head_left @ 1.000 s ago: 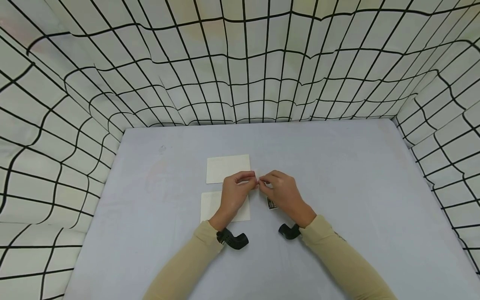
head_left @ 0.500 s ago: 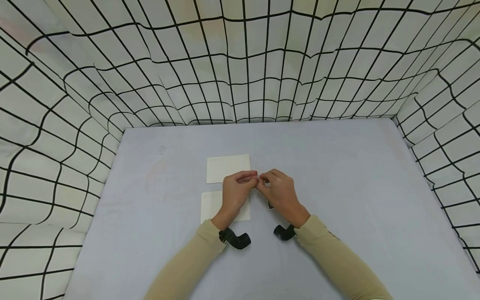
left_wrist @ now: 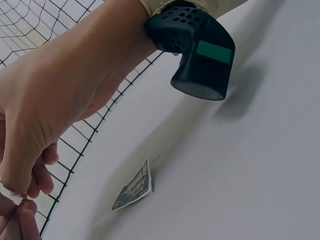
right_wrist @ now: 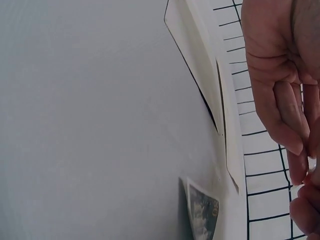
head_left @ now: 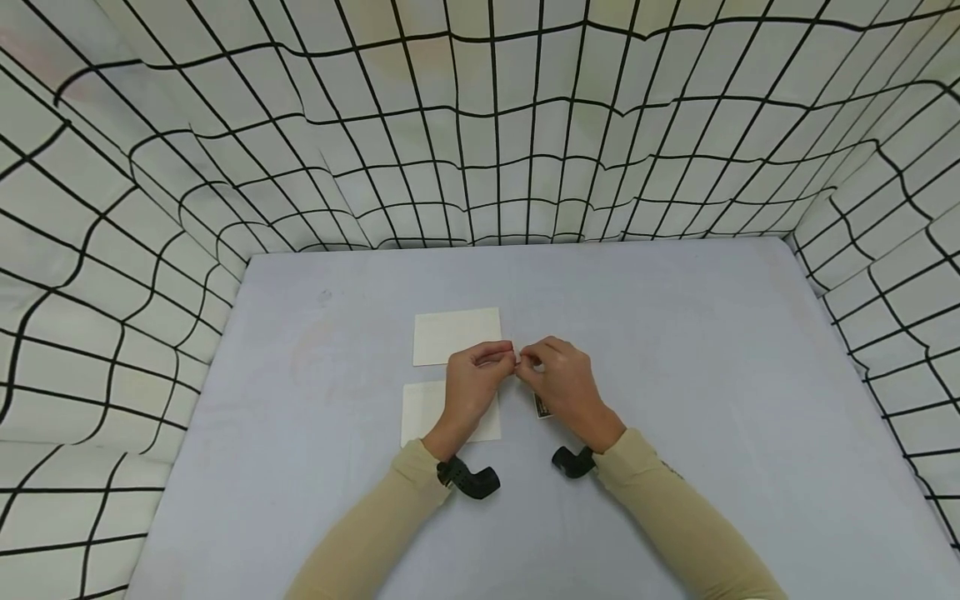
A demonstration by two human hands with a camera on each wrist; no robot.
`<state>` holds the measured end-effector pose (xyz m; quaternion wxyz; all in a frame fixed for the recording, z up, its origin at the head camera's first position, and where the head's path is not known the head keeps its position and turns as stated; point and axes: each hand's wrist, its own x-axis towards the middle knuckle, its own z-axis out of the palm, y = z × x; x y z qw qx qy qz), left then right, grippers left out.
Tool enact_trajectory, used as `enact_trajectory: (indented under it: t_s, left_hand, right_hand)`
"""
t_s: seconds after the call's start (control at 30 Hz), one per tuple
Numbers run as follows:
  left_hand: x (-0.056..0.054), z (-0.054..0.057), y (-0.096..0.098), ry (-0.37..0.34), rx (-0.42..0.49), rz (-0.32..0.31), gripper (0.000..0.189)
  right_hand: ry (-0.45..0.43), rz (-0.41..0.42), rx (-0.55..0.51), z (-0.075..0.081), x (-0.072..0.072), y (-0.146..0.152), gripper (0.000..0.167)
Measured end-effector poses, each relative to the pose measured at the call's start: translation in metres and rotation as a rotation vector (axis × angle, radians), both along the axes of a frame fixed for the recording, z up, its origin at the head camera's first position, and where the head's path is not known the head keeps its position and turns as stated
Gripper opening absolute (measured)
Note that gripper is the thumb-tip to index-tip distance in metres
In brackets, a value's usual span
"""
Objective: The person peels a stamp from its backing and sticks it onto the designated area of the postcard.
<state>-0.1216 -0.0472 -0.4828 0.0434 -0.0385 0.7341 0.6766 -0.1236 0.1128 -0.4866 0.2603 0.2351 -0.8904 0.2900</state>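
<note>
In the middle of the head frame we see the left hand (head_left: 471, 383) and right hand (head_left: 564, 385) meeting at the fingertips, thumbs and fingers together, both pinching a small pale piece (right_wrist: 312, 164). Fingers mostly cover it, so we cannot make out its shape. Near the centre, partly under the right hand in our view, a dark printed stamp (head_left: 542, 407) lies on the table (head_left: 300, 467); the left wrist view shows it at bottom centre, bent. Left of centre we find an upper card (head_left: 456, 337) and a lower card (head_left: 422, 411), apart, the lower partly hidden by the left hand.
</note>
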Motion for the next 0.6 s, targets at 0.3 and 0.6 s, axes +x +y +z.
enact_trajectory:
  t_s: [0.3, 0.6]
  left_hand:
    - [0.0014, 0.0020, -0.0008, -0.004, 0.011, -0.012, 0.028]
    - [-0.0001, 0.0010, 0.0018, 0.027, 0.021, -0.014, 0.027]
  right_hand:
    - [-0.025, 0.041, -0.023, 0.0032, -0.0015, 0.0049, 0.005]
    - [0.041, 0.034, 0.001, 0.0020, -0.0022, 0.0055, 0.004]
